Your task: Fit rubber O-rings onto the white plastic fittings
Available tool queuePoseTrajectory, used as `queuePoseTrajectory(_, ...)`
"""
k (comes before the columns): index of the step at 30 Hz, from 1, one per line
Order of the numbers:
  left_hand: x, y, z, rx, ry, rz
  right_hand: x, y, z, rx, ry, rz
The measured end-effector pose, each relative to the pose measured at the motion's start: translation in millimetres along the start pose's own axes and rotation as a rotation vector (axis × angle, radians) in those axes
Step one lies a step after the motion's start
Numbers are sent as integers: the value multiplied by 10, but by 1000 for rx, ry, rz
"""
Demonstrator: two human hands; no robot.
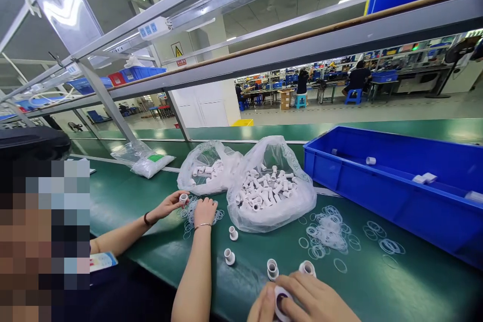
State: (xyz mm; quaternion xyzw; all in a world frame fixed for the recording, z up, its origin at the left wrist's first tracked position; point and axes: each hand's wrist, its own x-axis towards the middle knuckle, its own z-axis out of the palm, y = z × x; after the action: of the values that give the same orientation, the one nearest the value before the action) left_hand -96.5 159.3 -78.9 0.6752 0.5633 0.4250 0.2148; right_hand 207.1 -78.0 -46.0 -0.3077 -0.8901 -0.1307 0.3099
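We note dark green belt surface [377, 292]. White plastic fittings [264, 191] in clear bag [271, 216], second clear bag [211, 166] same contents. We see translucent whitish rings [328, 234] scattered on belt. Bright blue bin [392, 201]. Fitting [281, 302] between our hands white, dark bore. Co-worker's wrist: dark red-brown bracelet [145, 220], thin silver bangle [203, 225]. Background: blue stools [353, 96], yellow crate [242, 122].
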Motion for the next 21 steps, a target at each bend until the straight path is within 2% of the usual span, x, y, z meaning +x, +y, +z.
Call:
queuePoseTrajectory(3,-10,6,-21,68,30,68,1,50,237,-15,-17,119)
queuePoseTrajectory(7,-54,116,-90,111,55,117,47,38,571,-172,-106,296)
queuePoseTrajectory(11,-6,238,-227,99,56,115,17,-50,889,-340,-62,332)
queuePoseTrajectory(14,-53,362,-237,53,51,78,-118,-78,990,-367,-1,328)
queuePoseTrajectory(15,-145,419,-192,-11,35,24,-183,-76,992,-367,27,315)
queuePoseTrajectory(17,-480,554,-17,-204,-35,-141,-332,-60,954,-381,77,281)
queuePoseTrajectory(18,-711,626,106,-299,-83,-225,-407,-50,918,-399,93,266)
queuePoseTrajectory(21,-1476,818,528,-397,-180,-312,-583,-26,752,-462,91,246)
